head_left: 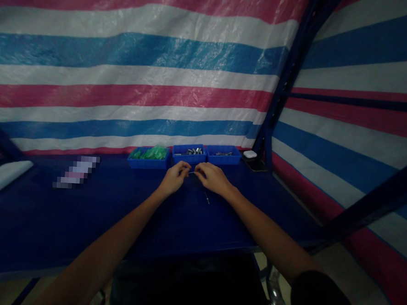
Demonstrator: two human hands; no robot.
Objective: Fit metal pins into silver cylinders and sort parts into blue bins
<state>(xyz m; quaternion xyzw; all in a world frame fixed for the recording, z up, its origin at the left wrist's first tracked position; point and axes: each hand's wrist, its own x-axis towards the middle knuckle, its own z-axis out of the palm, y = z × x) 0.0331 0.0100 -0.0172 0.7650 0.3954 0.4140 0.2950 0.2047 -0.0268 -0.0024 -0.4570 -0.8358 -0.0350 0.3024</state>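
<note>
Above the blue table (185, 225), thin rod (192, 172) between left fingers (181, 164) and right fingers (203, 168), both pinching its ends.

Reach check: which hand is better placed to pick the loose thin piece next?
Right hand, probably: the loose thin piece lies nearer to it than to the left hand; both look occupied.

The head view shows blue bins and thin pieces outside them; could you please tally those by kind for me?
Blue bins: 3
Thin pieces, one between the left hand and right hand, one on the table: 2
Total: 5
</note>
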